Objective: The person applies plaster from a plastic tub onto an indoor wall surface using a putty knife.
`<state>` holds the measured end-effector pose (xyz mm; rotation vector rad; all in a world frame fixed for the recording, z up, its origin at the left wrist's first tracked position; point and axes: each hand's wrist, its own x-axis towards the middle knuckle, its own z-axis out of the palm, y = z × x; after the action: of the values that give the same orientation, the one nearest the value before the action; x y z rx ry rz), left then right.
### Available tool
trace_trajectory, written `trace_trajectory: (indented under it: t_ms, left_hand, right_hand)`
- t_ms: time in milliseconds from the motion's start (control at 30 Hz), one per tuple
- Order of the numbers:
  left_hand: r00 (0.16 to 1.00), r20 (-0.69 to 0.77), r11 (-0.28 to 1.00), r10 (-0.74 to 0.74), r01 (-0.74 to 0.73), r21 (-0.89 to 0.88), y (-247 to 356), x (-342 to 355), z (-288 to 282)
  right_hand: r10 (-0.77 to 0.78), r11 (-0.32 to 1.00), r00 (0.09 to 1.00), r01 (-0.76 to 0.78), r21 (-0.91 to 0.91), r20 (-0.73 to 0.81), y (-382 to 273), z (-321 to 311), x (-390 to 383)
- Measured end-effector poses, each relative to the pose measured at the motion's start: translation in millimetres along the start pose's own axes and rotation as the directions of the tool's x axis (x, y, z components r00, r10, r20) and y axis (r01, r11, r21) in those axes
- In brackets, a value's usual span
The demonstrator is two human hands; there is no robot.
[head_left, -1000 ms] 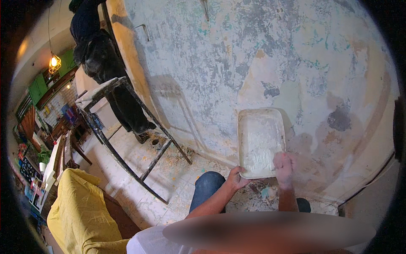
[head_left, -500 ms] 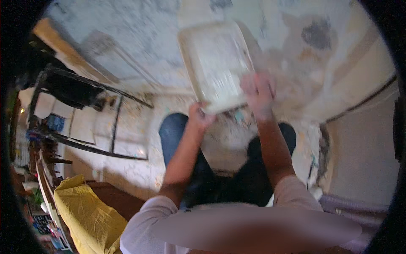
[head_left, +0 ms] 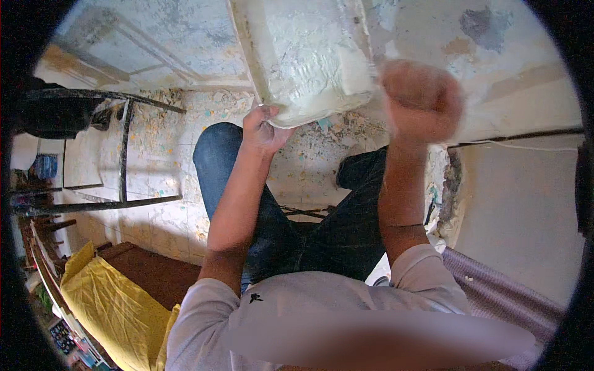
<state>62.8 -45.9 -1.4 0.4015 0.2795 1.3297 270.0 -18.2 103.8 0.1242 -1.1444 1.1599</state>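
Observation:
A shallow off-white tray (head_left: 250,54) is held up ahead of my knees, its far end cut off by the top of the view. Wet, ridged whitish paste (head_left: 318,71) coats its near part. My left hand (head_left: 265,128) grips the tray's near left corner, thumb over the rim. Just right of the tray, my right hand (head_left: 424,102) is raised and curled like a fist. It is smeared by motion, and whatever it may hold cannot be made out.
A patchy, stained wall (head_left: 204,37) rises ahead. Chips and flakes litter the tiled floor (head_left: 164,145). On the left stand a black metal frame (head_left: 125,151) and a yellow cloth (head_left: 114,309) beside a brown surface (head_left: 145,269). A purple textured cover (head_left: 495,290) lies at the lower right.
My right hand has moved from the tray's right edge outward to the right and nearer. The tray and left hand sit higher in the view, which has shifted too.

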Motion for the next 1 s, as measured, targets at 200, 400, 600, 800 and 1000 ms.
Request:
trace_trajectory:
  t_ms: [200,400,600,800,1000]
  left_hand:
    - [0.998,-0.062,1.0,0.012,-0.013,-0.004,0,6,-19]
    - [0.998,0.068,0.985,-0.003,0.014,-0.171,-1,10,-18]
    - [0.991,0.133,0.989,0.014,0.005,-0.147,-1,11,-24]
    - [0.998,-0.001,0.993,0.063,-0.063,0.104,-3,8,-4]
    - [0.994,0.106,0.995,0.019,-0.009,-0.095,-3,12,-7]
  right_hand:
    - [0.077,0.995,0.994,-0.073,-0.064,0.078,5,17,-2]
    - [0.097,0.973,0.995,-0.087,-0.214,0.034,18,21,-6]
    - [0.136,0.971,0.991,-0.137,-0.197,-0.019,13,9,-2]
    - [0.139,0.965,0.99,-0.133,-0.227,0.012,30,1,-11]
    - [0.049,0.982,0.962,0.003,-0.189,0.27,-8,26,3]
